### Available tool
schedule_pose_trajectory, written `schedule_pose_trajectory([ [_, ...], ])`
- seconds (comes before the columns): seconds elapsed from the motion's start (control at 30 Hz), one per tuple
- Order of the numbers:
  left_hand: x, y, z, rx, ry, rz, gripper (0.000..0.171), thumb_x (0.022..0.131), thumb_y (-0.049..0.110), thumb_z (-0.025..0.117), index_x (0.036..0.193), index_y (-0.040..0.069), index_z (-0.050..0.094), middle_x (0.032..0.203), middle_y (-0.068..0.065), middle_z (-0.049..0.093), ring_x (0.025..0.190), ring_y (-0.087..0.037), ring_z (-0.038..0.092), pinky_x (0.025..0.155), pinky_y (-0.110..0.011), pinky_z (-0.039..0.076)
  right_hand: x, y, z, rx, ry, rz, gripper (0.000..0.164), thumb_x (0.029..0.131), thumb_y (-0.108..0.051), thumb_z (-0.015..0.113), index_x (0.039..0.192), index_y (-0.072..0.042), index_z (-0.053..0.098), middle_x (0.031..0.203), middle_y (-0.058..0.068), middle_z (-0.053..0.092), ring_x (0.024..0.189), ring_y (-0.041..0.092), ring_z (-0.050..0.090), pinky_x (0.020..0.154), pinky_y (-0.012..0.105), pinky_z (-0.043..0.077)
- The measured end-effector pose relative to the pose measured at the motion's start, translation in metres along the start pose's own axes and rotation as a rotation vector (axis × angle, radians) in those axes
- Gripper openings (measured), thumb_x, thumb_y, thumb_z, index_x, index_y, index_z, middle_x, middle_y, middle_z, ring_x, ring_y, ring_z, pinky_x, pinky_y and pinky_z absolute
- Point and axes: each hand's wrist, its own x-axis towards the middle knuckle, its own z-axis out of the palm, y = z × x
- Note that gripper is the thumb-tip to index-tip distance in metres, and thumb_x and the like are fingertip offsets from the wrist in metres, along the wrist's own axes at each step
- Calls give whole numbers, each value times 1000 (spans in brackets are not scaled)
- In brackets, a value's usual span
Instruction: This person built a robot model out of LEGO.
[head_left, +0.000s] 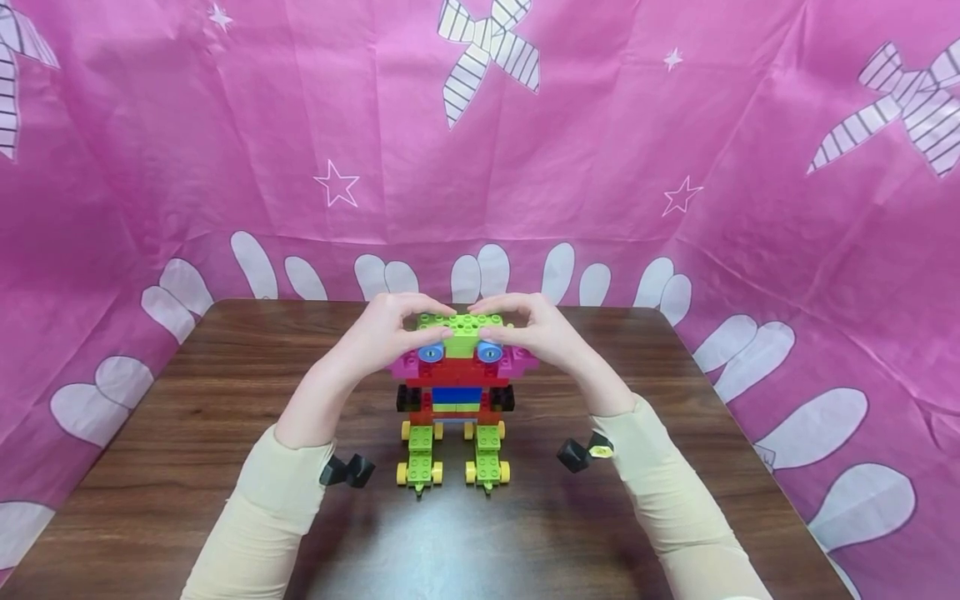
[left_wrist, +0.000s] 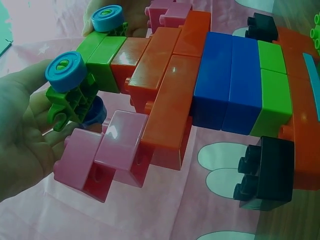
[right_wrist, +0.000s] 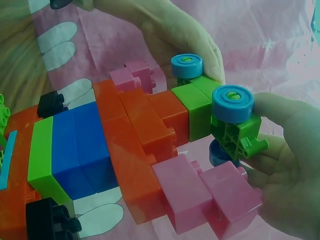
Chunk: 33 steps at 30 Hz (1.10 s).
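A figure of toy building bricks (head_left: pixel 457 369) stands upright on the table between my hands. Its top is a lime-green row (head_left: pixel 463 327) with a blue wheel (head_left: pixel 431 353) near each end. Below come red bricks (right_wrist: pixel 131 160), pink stepped bricks (left_wrist: pixel 122 142) at the sides, blue bricks (left_wrist: pixel 227 82) and black side bricks (left_wrist: pixel 272 172). Two green wheeled bases (head_left: pixel 420 458) with yellow wheels form the feet. My left hand (head_left: pixel 384 329) grips the left end of the green top, thumb in front, fingers behind. My right hand (head_left: pixel 538 329) holds the right end likewise.
The dark wooden table (head_left: pixel 225 392) extends around the figure, its far edge just behind my hands. A pink cloth (head_left: pixel 585 175) with bows and stars hangs at the back and both sides. Small black devices (head_left: pixel 573 455) sit at my wrists.
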Motion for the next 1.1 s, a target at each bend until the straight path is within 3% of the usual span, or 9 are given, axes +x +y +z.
schedule_pose_trajectory([
  [0.73, -2, -1, 2, -38, 14, -7, 31, 87, 21, 74, 115, 8, 72, 111, -7, 72, 104, -20, 61, 90, -42, 53, -2, -2, 3, 19, 20, 6, 32, 87, -11, 71, 119, -6, 69, 125, 11, 66, 119, 22, 57, 94, 38, 52],
  [1.1, -1, -4, 1, -36, 5, -6, 32, 86, 22, 75, 116, 9, 72, 111, -6, 73, 104, -20, 61, 88, -41, 55, -1, 0, 3, 30, 14, -5, 32, 87, -11, 72, 118, -5, 69, 124, 12, 66, 116, 22, 58, 88, 32, 55],
])
